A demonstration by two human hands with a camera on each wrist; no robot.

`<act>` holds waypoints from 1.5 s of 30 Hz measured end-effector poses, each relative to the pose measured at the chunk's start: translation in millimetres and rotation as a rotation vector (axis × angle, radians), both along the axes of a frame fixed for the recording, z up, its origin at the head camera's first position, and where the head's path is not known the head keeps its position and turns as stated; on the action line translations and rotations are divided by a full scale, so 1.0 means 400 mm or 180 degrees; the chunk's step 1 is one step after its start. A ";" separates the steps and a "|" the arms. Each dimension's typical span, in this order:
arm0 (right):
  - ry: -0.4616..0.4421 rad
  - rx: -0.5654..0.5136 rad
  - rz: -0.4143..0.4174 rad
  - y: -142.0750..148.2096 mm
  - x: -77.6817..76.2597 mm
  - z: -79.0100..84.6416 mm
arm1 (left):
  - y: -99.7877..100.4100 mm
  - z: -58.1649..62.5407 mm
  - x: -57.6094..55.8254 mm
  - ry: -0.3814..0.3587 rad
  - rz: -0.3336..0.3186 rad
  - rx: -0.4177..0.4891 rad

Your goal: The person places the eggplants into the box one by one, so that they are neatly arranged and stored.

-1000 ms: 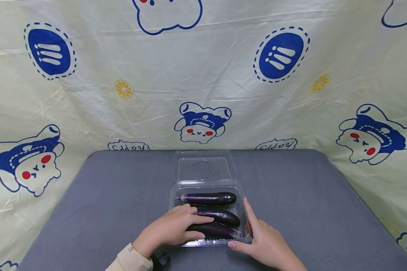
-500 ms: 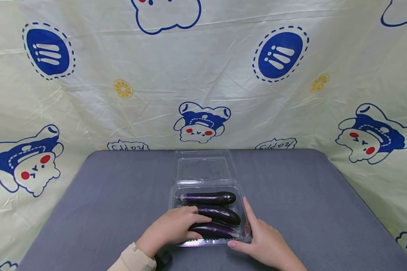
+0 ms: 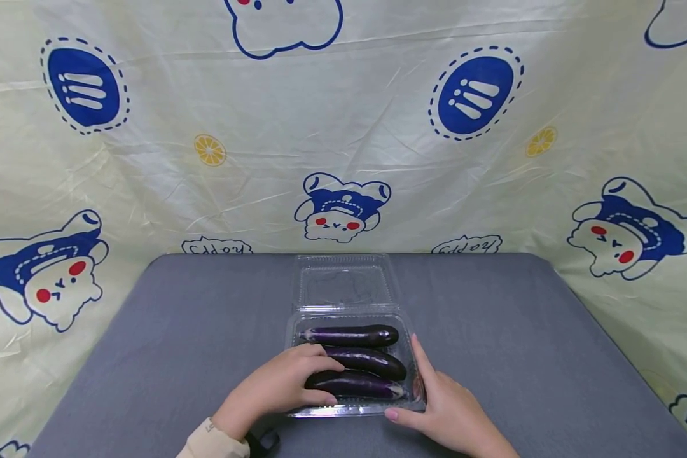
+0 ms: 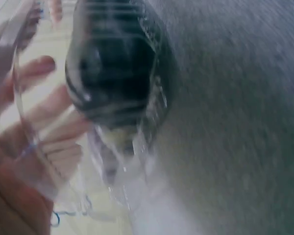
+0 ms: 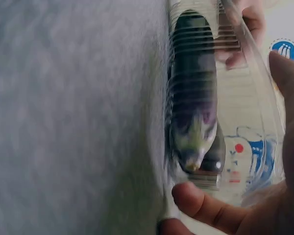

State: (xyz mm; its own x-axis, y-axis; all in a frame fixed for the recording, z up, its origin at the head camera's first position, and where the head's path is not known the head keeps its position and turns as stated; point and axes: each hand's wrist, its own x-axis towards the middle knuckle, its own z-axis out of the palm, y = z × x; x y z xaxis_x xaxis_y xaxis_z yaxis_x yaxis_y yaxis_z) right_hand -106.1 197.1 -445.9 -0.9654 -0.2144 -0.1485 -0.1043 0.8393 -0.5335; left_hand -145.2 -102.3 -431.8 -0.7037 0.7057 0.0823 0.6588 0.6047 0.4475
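Observation:
Three dark purple eggplants lie side by side in a clear plastic clamshell box: a back eggplant [image 3: 349,335], a middle eggplant [image 3: 369,362] and a front eggplant [image 3: 355,385]. My left hand [image 3: 283,381] reaches over the left wall of the box [image 3: 349,410], its fingers near the left ends of the middle and front eggplants. Through that wall, the left wrist view shows its fingers loosely extended beside a dark eggplant end [image 4: 112,73]. My right hand [image 3: 455,407] spans the front right corner, index finger along the right wall, thumb near the front rim.
The box's clear lid [image 3: 346,283] lies folded back towards the far edge of the grey table [image 3: 206,331]. Behind hangs a pale printed curtain [image 3: 349,114]. A dark strap or device [image 3: 263,442] shows at the left wrist.
My left hand has drawn back to the left, uncovering more of the middle and front eggplants. The front eggplant now lies slightly farther left and back. My right hand stays in place.

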 end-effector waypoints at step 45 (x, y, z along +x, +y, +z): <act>-0.0902 -0.1790 -0.0097 0.056 -0.389 -0.033 | -0.067 -0.063 -0.216 -0.2137 0.1935 0.2151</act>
